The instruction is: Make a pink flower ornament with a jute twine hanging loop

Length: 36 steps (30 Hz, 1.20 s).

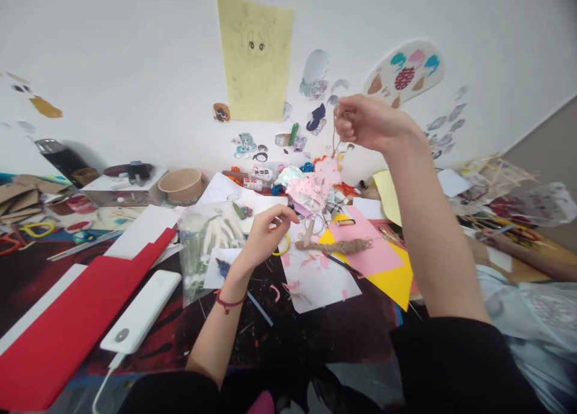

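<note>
My right hand (363, 122) is raised in front of the wall, its fingers closed on a loop of thin brown twine (334, 131). From the twine hangs a pink flower-shaped piece (328, 172), level with a heap of pale pink spotted material (309, 188); whether the two are joined I cannot tell. Lower and to the left, my left hand (270, 231) hovers over the table with loosely bent fingers apart and nothing visible in them. A bundle of brown twine (336, 246) lies below, across white, pink and yellow paper.
A white power bank (142, 312) with a cable and a red folder (85, 306) lie at left. Clear plastic bag (211, 240) sits beside my left hand. A black pencil (342, 264) rests on paper. Another person's arm (518, 246) is at right.
</note>
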Each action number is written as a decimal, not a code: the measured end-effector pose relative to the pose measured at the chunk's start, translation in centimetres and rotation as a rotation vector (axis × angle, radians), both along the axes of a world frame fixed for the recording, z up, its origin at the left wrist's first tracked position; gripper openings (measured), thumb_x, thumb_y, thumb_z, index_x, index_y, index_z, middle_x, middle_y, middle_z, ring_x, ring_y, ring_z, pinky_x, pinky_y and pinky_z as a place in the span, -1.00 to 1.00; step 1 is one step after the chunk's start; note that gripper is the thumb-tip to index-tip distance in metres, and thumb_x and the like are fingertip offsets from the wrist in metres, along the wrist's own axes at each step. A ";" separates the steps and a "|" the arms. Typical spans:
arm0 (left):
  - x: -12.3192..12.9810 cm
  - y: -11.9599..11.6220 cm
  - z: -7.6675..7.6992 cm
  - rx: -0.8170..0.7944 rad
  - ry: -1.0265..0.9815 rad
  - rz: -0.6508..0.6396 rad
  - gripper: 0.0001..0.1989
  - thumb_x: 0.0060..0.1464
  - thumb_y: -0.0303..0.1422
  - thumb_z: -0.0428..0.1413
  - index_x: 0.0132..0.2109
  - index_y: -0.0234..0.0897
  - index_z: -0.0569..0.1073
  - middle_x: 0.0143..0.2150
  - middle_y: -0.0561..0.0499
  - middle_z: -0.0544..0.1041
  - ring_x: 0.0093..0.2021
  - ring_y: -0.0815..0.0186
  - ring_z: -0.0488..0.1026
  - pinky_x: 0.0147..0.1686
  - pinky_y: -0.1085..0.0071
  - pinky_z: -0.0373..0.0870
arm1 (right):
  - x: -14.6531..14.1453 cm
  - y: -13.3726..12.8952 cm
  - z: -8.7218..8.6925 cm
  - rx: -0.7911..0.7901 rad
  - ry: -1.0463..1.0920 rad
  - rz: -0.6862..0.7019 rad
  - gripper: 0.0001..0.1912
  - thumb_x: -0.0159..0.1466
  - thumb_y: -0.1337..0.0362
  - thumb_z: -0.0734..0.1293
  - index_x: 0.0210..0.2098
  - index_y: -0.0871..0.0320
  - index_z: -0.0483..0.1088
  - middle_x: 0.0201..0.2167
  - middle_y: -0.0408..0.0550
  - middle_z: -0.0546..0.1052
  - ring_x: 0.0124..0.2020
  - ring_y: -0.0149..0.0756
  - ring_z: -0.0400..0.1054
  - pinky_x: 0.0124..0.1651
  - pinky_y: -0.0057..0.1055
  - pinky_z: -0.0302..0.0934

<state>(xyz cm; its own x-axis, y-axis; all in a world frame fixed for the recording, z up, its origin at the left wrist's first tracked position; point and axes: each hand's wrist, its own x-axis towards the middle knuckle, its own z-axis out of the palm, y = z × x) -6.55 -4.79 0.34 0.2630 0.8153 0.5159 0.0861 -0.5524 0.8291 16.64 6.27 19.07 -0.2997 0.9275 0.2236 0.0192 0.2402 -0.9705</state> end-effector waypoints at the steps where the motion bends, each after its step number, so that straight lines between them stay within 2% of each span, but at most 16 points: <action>1: 0.3 -0.2 -0.4 -0.003 0.010 -0.001 -0.81 0.16 -0.51 0.02 -0.25 -0.20 0.52 -0.22 0.00 0.57 -0.23 0.31 0.47 -0.21 0.35 0.37 | 0.2 -0.1 0.2 -0.012 -0.002 0.012 -0.71 0.39 0.30 0.32 -0.47 0.21 0.36 -0.59 -0.25 0.29 -0.63 -0.60 0.10 -0.60 -0.54 -0.07; 4: 1.1 -0.2 -1.6 0.002 0.031 0.006 -0.81 0.16 -0.52 0.01 -0.26 -0.24 0.52 -0.24 0.01 0.57 -0.27 0.35 0.47 -0.26 0.40 0.35 | 0.5 -0.3 0.5 -0.032 -0.028 0.027 -0.75 0.32 0.29 0.40 -0.47 0.20 0.38 -0.56 -0.23 0.29 -0.63 -0.59 0.03 -0.63 -0.54 -0.05; 8: 2.4 0.9 -2.6 0.037 0.045 0.038 -0.84 0.16 -0.52 0.03 -0.25 -0.25 0.51 -0.22 0.01 0.58 -0.29 0.36 0.46 -0.27 0.42 0.32 | 0.6 -0.6 0.7 0.011 -0.125 0.028 -0.70 0.34 0.21 0.41 -0.49 0.18 0.38 -0.62 -0.24 0.20 -0.65 -0.56 -0.07 -0.62 -0.54 -0.09; 11: 3.4 2.6 -2.6 0.081 0.025 0.113 -0.83 0.17 -0.42 0.12 -0.07 -0.24 0.49 -0.06 -0.08 0.57 -0.18 0.29 0.46 -0.19 0.36 0.34 | 0.6 -1.5 0.7 0.046 -0.209 0.077 -0.67 0.38 0.14 0.36 -0.46 0.19 0.42 -0.69 -0.28 0.11 -0.66 -0.54 -0.13 -0.60 -0.54 -0.08; 14: 4.7 4.6 -1.3 0.128 -0.018 0.154 -0.47 0.12 -0.26 0.25 0.21 -0.20 0.33 0.18 -0.16 0.49 0.05 0.18 0.45 -0.02 0.28 0.35 | 0.5 -2.5 0.7 0.096 -0.297 0.142 -0.61 0.40 0.07 0.31 -0.44 0.20 0.46 -0.74 -0.30 0.06 -0.66 -0.51 -0.14 -0.57 -0.51 -0.06; 16: 5.6 5.8 0.2 0.156 -0.053 0.102 -0.32 0.07 -0.20 0.31 0.27 -0.18 0.26 0.23 -0.17 0.47 0.13 0.16 0.45 0.03 0.28 0.37 | 0.4 -3.1 0.6 0.141 -0.319 0.199 -0.58 0.39 0.02 0.32 -0.44 0.21 0.47 -0.75 -0.29 0.06 -0.66 -0.51 -0.12 -0.56 -0.50 -0.05; 18: 6.5 6.6 1.8 0.191 -0.121 0.013 -0.34 0.05 -0.22 0.34 0.24 -0.19 0.31 0.17 -0.15 0.53 0.15 0.19 0.48 0.06 0.30 0.38 | 0.3 -3.5 0.4 0.184 -0.331 0.250 -0.55 0.37 -0.04 0.33 -0.43 0.21 0.49 -0.75 -0.28 0.08 -0.65 -0.50 -0.09 -0.56 -0.49 -0.04; 21: 7.6 6.9 3.6 0.231 -0.200 0.012 -0.67 0.06 -0.25 0.33 -0.04 -0.24 0.52 -0.06 -0.06 0.65 -0.05 0.26 0.58 -0.02 0.36 0.42 | 0.0 -4.1 0.1 0.225 -0.342 0.268 -0.54 0.34 -0.08 0.35 -0.42 0.20 0.50 -0.72 -0.26 0.13 -0.64 -0.50 -0.06 -0.55 -0.48 -0.03; 23: 8.0 6.7 4.1 0.244 -0.224 0.072 -0.81 0.09 -0.25 0.30 -0.24 -0.27 0.56 -0.23 -0.02 0.65 -0.20 0.32 0.57 -0.12 0.40 0.44 | -0.1 -4.4 -0.1 0.228 -0.331 0.261 -0.55 0.35 -0.07 0.34 -0.40 0.21 0.51 -0.71 -0.25 0.17 -0.63 -0.51 -0.06 -0.56 -0.48 -0.03; 25: 8.1 6.2 4.2 0.253 -0.246 0.139 -0.84 0.11 -0.26 0.28 -0.30 -0.27 0.55 -0.29 0.01 0.64 -0.27 0.35 0.54 -0.16 0.42 0.42 | -0.2 -4.6 -0.2 0.213 -0.308 0.264 -0.58 0.36 -0.03 0.34 -0.35 0.23 0.53 -0.68 -0.23 0.20 -0.64 -0.51 -0.04 -0.58 -0.49 -0.04; 28: 7.9 5.5 3.8 0.360 -0.204 0.347 -0.89 0.13 -0.30 0.27 -0.27 -0.23 0.55 -0.30 0.06 0.65 -0.29 0.36 0.53 -0.16 0.40 0.38 | -0.3 -4.7 -0.3 0.168 -0.254 0.265 -0.60 0.37 -0.01 0.34 -0.25 0.25 0.55 -0.62 -0.17 0.32 -0.63 -0.50 0.05 -0.60 -0.49 -0.01; 32: 7.3 5.2 3.2 0.574 0.006 0.700 -0.91 0.20 -0.30 0.23 -0.17 -0.19 0.54 -0.31 0.08 0.64 -0.27 0.30 0.55 -0.11 0.30 0.25 | -0.8 -5.2 -0.6 0.073 -0.163 0.209 -0.61 0.34 -0.03 0.36 -0.18 0.21 0.53 -0.45 -0.04 0.51 -0.60 -0.46 0.20 -0.60 -0.47 0.12; 34: 6.9 5.2 3.0 0.634 0.087 0.795 -0.90 0.24 -0.32 0.19 -0.11 -0.19 0.53 -0.31 0.07 0.64 -0.27 0.29 0.54 -0.13 0.28 0.21 | -1.2 -5.7 -0.9 0.022 -0.126 0.172 -0.63 0.33 -0.01 0.37 -0.17 0.20 0.51 -0.37 0.02 0.56 -0.56 -0.43 0.28 -0.59 -0.47 0.18; 36: 6.5 5.1 2.9 0.681 0.154 0.856 -0.89 0.27 -0.34 0.16 -0.09 -0.21 0.53 -0.30 0.05 0.64 -0.27 0.27 0.54 -0.15 0.27 0.19 | -1.7 -6.1 -1.3 -0.003 -0.080 0.141 -0.68 0.31 0.03 0.38 -0.17 0.18 0.50 -0.25 0.08 0.59 -0.43 -0.36 0.41 -0.57 -0.49 0.22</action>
